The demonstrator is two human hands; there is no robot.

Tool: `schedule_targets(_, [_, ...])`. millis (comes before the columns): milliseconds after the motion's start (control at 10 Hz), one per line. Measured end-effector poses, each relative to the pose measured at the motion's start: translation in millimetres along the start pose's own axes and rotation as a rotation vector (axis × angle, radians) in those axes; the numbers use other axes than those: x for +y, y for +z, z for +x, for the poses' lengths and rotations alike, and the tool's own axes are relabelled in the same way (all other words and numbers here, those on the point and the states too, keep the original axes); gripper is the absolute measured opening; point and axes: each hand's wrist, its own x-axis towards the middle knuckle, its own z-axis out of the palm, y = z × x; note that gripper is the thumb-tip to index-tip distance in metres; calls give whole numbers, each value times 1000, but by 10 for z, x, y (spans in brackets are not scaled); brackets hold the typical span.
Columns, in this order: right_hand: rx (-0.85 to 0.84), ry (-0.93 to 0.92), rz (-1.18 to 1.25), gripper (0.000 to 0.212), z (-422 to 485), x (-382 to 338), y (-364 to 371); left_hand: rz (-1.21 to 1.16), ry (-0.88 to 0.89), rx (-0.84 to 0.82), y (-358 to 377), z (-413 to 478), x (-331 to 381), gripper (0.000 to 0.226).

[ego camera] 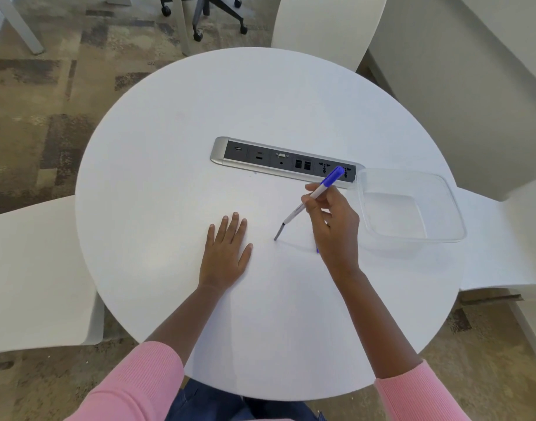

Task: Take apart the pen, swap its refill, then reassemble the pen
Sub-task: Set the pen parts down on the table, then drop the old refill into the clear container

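1. while the left hand lies flat on the table with its fingers spread and nothing in them, the work sits further right.
2. at centre, the pen stands tilted, its grey tip touching the tabletop and its blue cap end pointing up toward the socket strip.
3. the right hand has its fingers closed round the pen's white barrel, in a writing sort of grip.
4. the pen looks whole — cap end, barrel and tip all joined — so i judge it either not yet opened or already back together; i cannot tell which.
5. a small blue sliver peeks from under the right wrist, maybe the pen's cap or a spare part, too hidden to name.
6. just right of the hand, a clear plastic container sits with nothing visible in it.
7. the surface is a round white table; white chairs ring it, over patchy brown carpet — an office chair's wheels show at the top.
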Motion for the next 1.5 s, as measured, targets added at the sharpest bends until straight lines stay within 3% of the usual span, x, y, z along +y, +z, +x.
schedule_targets(300, [38,-33,-67,16,198,-79,11,8,-3,-18,0,1,-6,62])
schedule_targets(600, [-285,292,-537,30,102,547,238,10,1,30,0,6,3,52])
schedule_targets(1000, [-324,418,-611,29,114,773,468,25,12,25,-25,15,8,56])
schedule_targets(1200, [-303,390,-646,33,100,774,514,26,9,38,-25,13,7,52])
schedule_targets(1400, [-326,118,-696,32,18,661,690,41,7,-7,-34,20,2,56])
schedule_targets(1500, [-408,86,-663,29,-41,623,827,50,3,-14,-26,19,-12,56])
